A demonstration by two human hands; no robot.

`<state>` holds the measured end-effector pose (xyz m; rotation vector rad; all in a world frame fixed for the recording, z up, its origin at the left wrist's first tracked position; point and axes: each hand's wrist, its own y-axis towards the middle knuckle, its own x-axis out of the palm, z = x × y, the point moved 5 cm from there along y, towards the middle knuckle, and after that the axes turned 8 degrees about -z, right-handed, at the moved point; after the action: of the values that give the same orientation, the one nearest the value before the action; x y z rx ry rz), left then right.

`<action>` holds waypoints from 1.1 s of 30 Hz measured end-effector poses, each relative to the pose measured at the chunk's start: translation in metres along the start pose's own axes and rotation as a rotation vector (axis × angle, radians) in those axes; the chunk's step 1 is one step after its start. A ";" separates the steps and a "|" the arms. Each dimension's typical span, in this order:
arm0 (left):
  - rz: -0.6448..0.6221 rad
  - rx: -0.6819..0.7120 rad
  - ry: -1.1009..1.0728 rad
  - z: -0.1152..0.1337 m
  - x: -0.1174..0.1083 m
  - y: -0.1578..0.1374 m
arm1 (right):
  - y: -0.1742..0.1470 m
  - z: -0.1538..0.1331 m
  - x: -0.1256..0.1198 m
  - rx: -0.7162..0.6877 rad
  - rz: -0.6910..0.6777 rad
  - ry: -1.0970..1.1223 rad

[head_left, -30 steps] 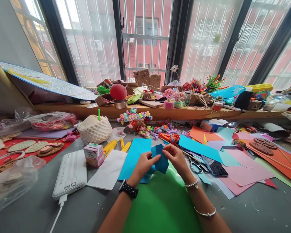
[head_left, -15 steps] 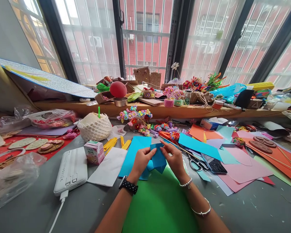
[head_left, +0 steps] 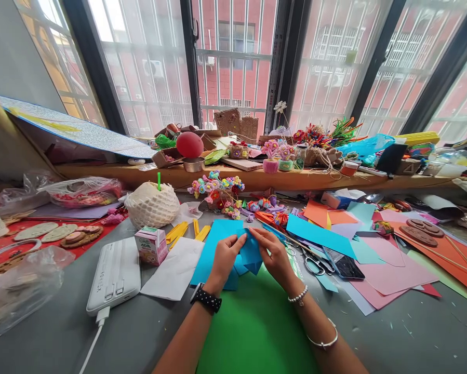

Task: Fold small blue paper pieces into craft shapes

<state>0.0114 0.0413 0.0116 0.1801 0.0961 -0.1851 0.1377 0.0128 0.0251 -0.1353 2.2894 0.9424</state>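
Observation:
A folded piece of blue paper [head_left: 251, 252] is held up between my two hands, its pointed lower end hanging over a green sheet [head_left: 256, 327]. My left hand [head_left: 227, 259] pinches its upper left edge between thumb and fingers. On the opposite side, my right hand [head_left: 274, 257] has its fingers closed on the paper's upper right edge. Partly behind my left hand lies a larger blue sheet [head_left: 221, 231], with smaller blue pieces near it. The fingertips hide part of the folds.
To the left are a white sheet [head_left: 174, 270], a small pink carton [head_left: 151, 245] and a power bank [head_left: 114, 275] with a cable. Scissors [head_left: 315, 264], a phone [head_left: 344, 263] and coloured papers [head_left: 397, 265] lie to the right. Crafts crowd the wooden ledge [head_left: 147, 176].
My right hand has moved slightly left, its fingers now closer to my left fingertips at the paper's top. The blue paper has tilted a little.

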 end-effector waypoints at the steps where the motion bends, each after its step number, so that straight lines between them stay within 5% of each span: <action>1: 0.005 0.005 -0.001 0.001 0.000 0.000 | 0.000 0.000 0.001 -0.001 -0.012 -0.009; 19: -0.024 0.029 -0.018 0.000 -0.002 -0.001 | 0.001 0.000 0.000 0.050 -0.033 0.189; 26: -0.224 -0.043 -0.092 -0.002 0.012 -0.002 | -0.001 0.019 -0.007 0.338 0.089 0.356; 33: -0.205 -0.032 -0.009 -0.001 0.012 -0.002 | -0.002 0.026 -0.005 0.424 0.070 0.400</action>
<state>0.0227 0.0375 0.0093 0.1373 0.1081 -0.3885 0.1562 0.0277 0.0127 -0.0646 2.8265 0.4706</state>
